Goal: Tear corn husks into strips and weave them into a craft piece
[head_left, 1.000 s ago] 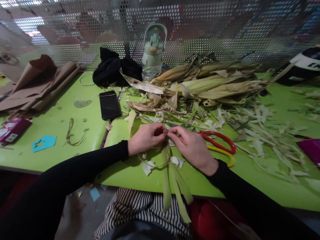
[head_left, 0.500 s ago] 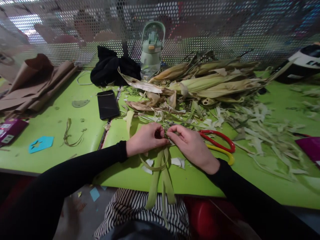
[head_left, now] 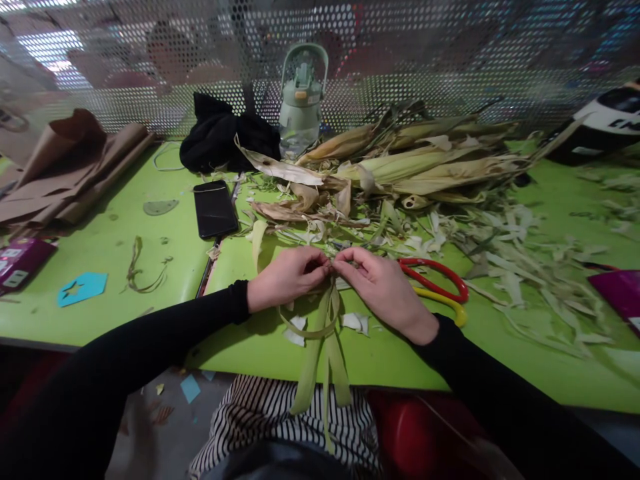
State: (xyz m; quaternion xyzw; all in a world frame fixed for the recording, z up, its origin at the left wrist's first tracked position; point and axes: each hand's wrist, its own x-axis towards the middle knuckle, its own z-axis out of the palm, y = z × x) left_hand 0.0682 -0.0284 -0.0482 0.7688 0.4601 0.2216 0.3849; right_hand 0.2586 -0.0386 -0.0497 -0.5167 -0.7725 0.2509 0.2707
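Note:
Several pale green corn husk strips [head_left: 313,373] hang from between my hands, past the table's front edge and over a striped cloth; one strip curves in a loop. My left hand [head_left: 293,277] pinches the strips near their top, thumb against fingertips. Right beside it, fingertips almost touching, my right hand [head_left: 377,290] pinches the same gathered end. What exactly lies between the fingertips is mostly hidden. Scissors with red and yellow handles [head_left: 440,280] lie just right of my right hand, their blades partly covered.
Corn husks [head_left: 400,167] are heaped at the back, with shredded strips [head_left: 525,273] to the right. A green bottle [head_left: 301,107], black cloth [head_left: 225,137] and phone [head_left: 216,209] stand or lie behind my hands. Brown paper [head_left: 70,167] and a blue cutout [head_left: 83,289] are at left.
My left thumb and fingers have closed together, so the gap between them is gone. Both hands stay at the top of the husk strips; the view has shifted slightly.

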